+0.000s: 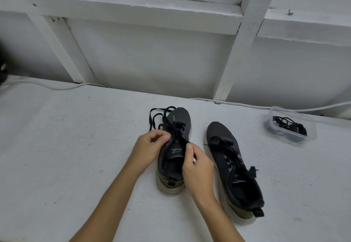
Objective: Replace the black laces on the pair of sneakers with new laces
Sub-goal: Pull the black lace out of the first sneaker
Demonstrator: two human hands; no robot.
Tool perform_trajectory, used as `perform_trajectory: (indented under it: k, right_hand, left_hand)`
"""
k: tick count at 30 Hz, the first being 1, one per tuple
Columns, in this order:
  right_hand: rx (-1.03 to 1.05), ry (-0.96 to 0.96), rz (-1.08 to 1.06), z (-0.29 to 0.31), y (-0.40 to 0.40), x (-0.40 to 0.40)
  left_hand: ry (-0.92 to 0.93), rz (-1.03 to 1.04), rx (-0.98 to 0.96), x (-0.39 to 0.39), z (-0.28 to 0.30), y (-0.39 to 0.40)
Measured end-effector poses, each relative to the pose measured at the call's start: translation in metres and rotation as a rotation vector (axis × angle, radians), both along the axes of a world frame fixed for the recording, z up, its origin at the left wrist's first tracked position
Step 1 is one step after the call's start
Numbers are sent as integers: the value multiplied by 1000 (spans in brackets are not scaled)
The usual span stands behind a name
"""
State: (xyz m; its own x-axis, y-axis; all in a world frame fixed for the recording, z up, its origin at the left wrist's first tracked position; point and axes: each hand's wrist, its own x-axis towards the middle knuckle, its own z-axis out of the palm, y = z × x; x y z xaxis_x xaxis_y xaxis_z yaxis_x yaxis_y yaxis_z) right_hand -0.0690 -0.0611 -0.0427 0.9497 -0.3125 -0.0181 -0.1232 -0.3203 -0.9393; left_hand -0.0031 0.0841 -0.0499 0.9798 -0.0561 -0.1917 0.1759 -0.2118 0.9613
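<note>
Head view: left sneaker [173,150] on the bench [76,146], its black lace [161,116] partly pulled loose past the toe. Left hand [150,148] and right hand [197,167] each pinch lace at the tongue. Looks like unlacing; next, draw it through lower eyelets. Right of it: second sneaker [233,167], still laced; further right, container [290,125] of laces.

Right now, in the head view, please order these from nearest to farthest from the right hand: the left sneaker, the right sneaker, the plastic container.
1. Left sneaker: under the right hand, which pinches its lace.
2. Right sneaker: just to the hand's right.
3. Plastic container: far right, near the wall.
</note>
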Motion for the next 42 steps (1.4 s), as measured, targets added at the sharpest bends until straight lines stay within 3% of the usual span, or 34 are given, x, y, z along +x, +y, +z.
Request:
perform_trajectory:
  k: [4, 8, 13, 18, 21, 25, 33, 42]
  right_hand:
    - [-14, -2, 5, 0, 0, 0]
    - [-18, -8, 4, -1, 0, 1]
    - [-3, -14, -16, -3, 0, 0]
    - [-17, -28, -12, -1, -2, 5]
    - [-221, -120, 72, 1, -7, 15]
    - [-456, -36, 236, 8, -6, 32]
    - [-547, 11, 283, 5, 3, 44]
    - [-545, 65, 193, 1, 5, 48]
  left_hand:
    - [-41, 459, -125, 17, 3, 12]
    - [-31, 603, -141, 18, -4, 16]
    - [129, 319, -212, 10, -8, 2]
    - [213, 20, -133, -2, -7, 6]
    - [162, -1, -91, -1, -2, 7]
    - [136, -24, -46, 4, 1, 2]
    - [111, -23, -22, 0, 1, 5]
    - [33, -21, 87, -4, 8, 1]
